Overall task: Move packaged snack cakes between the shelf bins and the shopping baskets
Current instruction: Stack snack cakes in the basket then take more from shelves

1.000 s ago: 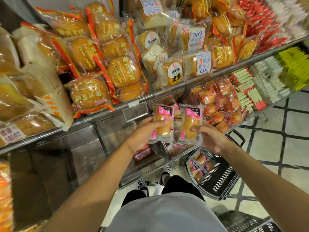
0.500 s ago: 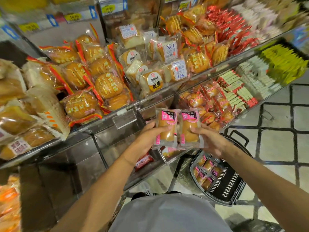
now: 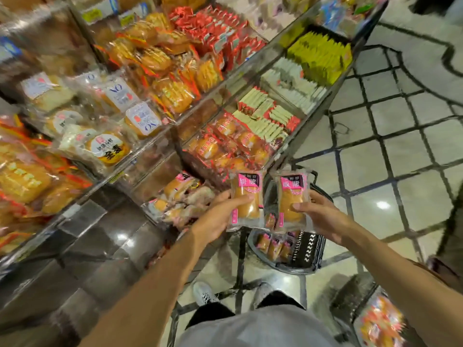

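Left hand [image 3: 218, 219] gripping one pink-labelled snack cake [image 3: 246, 199], thumb across the front of the wrapper, fingers curled behind. Right hand [image 3: 323, 216] gripping a second cake [image 3: 292, 199] in like fashion. Both packets upright, side by side, a narrow gap between them, held out beyond the near shelf edge and directly above the black basket [image 3: 308, 249] on the floor. Several matching packets already in the basket's left half. More of the same kind heaped in the low shelf bin [image 3: 180, 196] just left of the left hand.

Risks noted: slick film wrappers held mainly by the lower half, so liable to slip or tip forward if the grip loosens. Release from this height likely to bounce a packet off the basket rim onto the tiles. Soft cake prone to crushing under thumb pressure. View blurred, so exact finger placement behind the wrappers not confirmed.
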